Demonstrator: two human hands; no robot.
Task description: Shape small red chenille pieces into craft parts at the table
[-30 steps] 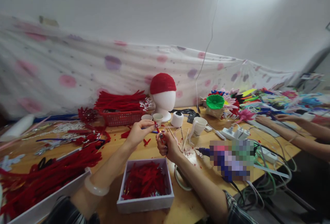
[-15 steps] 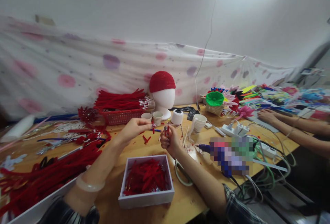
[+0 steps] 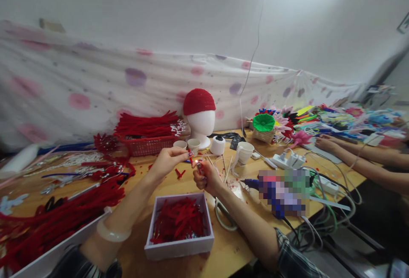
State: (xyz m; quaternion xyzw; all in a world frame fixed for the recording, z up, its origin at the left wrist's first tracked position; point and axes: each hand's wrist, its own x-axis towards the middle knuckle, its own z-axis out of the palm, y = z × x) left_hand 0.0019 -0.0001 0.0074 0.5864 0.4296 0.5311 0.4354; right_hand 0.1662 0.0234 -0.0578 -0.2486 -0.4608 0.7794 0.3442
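Note:
My left hand [image 3: 168, 163] pinches a small red piece [image 3: 191, 157] between thumb and fingertips, just above the table. My right hand [image 3: 204, 178] is closed around a small red lighter [image 3: 200, 167], whose top sits right under the red piece; a tiny bright spot shows where they meet. Below both hands stands a white box [image 3: 179, 247] filled with red cut pieces. A pale bangle is on my left wrist.
Red pipe-cleaner bundles lie at left and in a red basket [image 3: 150, 145]. A foam head with a red cap [image 3: 200, 116], paper cups [image 3: 244, 152], a power strip [image 3: 287, 160] and tangled cables sit behind and to the right. Another person's arms [image 3: 358, 158] rest at far right.
My hands drew apart half a second ago, then came back together, the lighter top now meeting the red piece. The view shifted slightly.

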